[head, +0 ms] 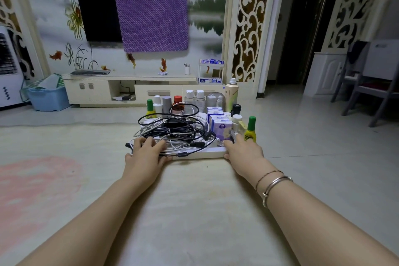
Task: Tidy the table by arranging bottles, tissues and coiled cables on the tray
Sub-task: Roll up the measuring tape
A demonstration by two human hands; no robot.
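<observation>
Gripping the near edge of the flat white plastic tray (212, 153), both hands curl over its rim: left hand (146, 153) at the near-left corner, right hand (243, 151) at the near-right. Tangled black and white cables (172, 131) fill the tray's left half; blue-and-white tissue packs (219, 123) sit right of centre, and white-capped plastic bottles (194, 98) line the far edge.

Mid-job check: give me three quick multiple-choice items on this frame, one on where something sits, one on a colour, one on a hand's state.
1. The cable pile lies:
A. on the tray's left part
B. on the floor
C. on the TV stand

2. The near right bottle's cap is:
A. red
B. green
C. white

3. The right hand:
A. hangs idle
B. holds a bottle
C. grips the tray's front right edge

A: the pile sits left of the tissue packs.
B: a green cap on a yellow bottle.
C: fingers over the rim, thumb under it.
</observation>
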